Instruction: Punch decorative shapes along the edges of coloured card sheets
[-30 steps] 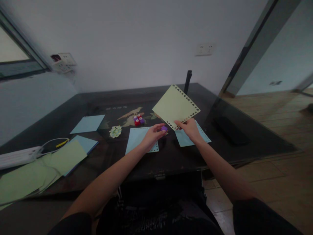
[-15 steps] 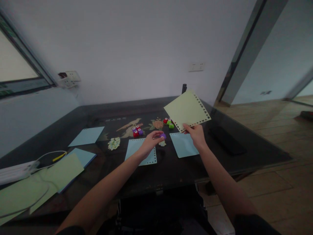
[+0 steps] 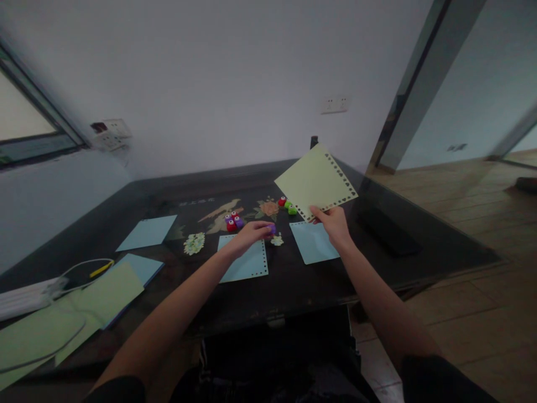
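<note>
My right hand (image 3: 334,224) pinches the lower corner of a pale yellow sheet of paper (image 3: 315,182), held tilted above the table. Heart-shaped holes run along two of its edges. My left hand (image 3: 250,235) is closed on a small purple craft punch (image 3: 272,229), apart from the sheet. Beneath the left hand lies a light blue sheet (image 3: 247,264) with punched edges. Another light blue sheet (image 3: 314,243) rests below the right hand. A small heap of paper bits (image 3: 277,240) sits just beside the punch.
Several red and purple punches (image 3: 233,222) stand left of centre, with red and green ones (image 3: 289,207) behind the yellow sheet. A bigger pile of paper bits (image 3: 194,244), a blue sheet (image 3: 147,232), yellow sheets (image 3: 109,291) and a white power strip (image 3: 29,296) lie left. A dark flat object (image 3: 388,232) lies right.
My left hand has moved slightly left with the purple punch, and turned so its back shows more. The yellow sheet stays in my right hand. The camera view has shifted a little.
</note>
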